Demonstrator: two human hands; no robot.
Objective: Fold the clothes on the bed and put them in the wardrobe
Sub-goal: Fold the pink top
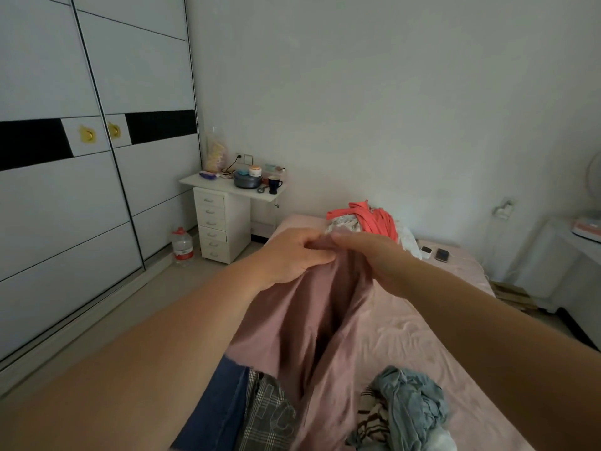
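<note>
A dusty-pink garment (312, 323) hangs in front of me over the pink-sheeted bed (422, 333). My left hand (292, 255) and my right hand (374, 258) meet at its top edge, and both pinch the cloth there. Below it lie blue jeans (218, 408), a grey checked garment (270, 415) and a crumpled light-blue denim piece (409, 408). A coral-red garment (370, 216) lies on a pile at the bed's far end. The white sliding-door wardrobe (81, 190) stands shut on the left.
A white drawer unit (221, 222) with a pot, a mug and jars stands between the wardrobe and the bed. A water bottle (182, 245) stands on the floor beside it. Two phones (435, 253) lie on the bed. A white table (582, 242) is at right.
</note>
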